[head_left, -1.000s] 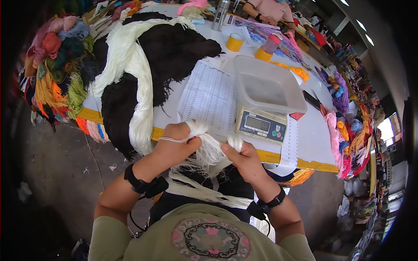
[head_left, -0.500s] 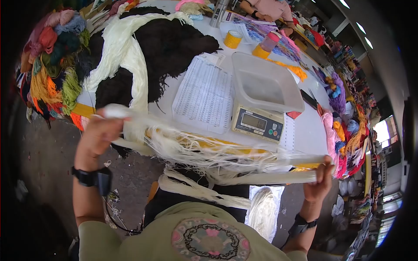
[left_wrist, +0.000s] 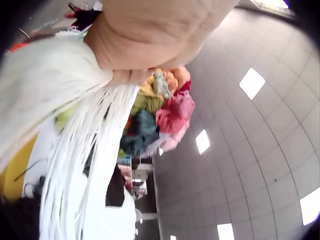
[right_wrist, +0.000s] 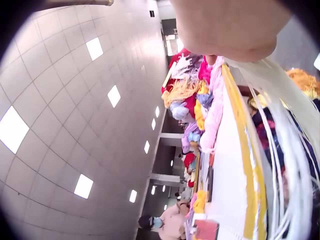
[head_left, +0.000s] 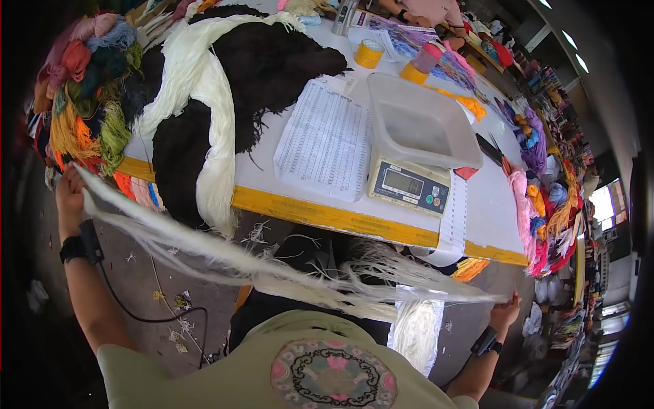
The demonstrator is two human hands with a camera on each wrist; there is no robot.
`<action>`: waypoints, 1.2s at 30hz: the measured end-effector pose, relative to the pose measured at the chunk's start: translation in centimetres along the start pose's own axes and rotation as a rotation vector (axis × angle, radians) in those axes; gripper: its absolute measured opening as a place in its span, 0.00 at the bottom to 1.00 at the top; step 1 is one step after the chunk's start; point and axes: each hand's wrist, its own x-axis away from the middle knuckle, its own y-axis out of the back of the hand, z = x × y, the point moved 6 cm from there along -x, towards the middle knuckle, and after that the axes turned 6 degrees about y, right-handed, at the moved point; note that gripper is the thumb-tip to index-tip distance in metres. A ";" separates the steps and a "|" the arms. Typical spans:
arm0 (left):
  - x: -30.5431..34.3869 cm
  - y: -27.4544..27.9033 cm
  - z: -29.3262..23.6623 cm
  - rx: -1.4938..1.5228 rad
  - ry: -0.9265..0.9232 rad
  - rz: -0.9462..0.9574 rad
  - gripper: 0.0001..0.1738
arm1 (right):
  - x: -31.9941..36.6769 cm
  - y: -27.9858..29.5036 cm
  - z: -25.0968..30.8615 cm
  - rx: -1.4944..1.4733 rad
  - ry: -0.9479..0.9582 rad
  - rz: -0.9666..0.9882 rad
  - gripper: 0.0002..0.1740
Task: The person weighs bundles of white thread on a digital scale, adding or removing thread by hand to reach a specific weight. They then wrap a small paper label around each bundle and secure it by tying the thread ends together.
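Observation:
A white yarn skein (head_left: 204,247) stretches across the front of the body between two widely spread hands. The left hand (head_left: 69,198) grips one end at the far left; in the left wrist view strands (left_wrist: 90,130) hang from beneath that hand (left_wrist: 155,35). At the right, the other hand (head_left: 505,311) grips the opposite end, its fingers partly blurred by distance. The right wrist view has this hand (right_wrist: 232,30) above pale strands (right_wrist: 295,165). Loose, frayed threads fan out near the skein's middle, over the lap.
A scale (head_left: 409,189) bearing a plastic tray (head_left: 426,126) stands on the table. Printed sheets (head_left: 323,140), black yarn (head_left: 272,68) and a white skein (head_left: 216,136) lie left of it. Coloured yarn hangs at both sides; a silver packet (head_left: 417,330) lies by the lap.
Both hands have moved far apart, left and right, from close together over the table edge. The skein went from bunched to stretched, and now hangs lower, nearer the body.

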 end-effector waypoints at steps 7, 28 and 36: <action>4.5 -7.1 3.7 -0.442 0.135 -0.158 0.09 | 6.8 -2.9 3.8 0.534 -0.031 0.398 0.13; 5.9 -29.5 37.8 -1.349 -0.557 0.067 0.26 | 28.1 -44.9 48.2 -0.298 0.732 1.909 0.17; 6.1 -29.8 37.7 -1.252 -0.456 0.026 0.24 | 28.9 -50.9 32.2 -0.034 0.900 1.503 0.20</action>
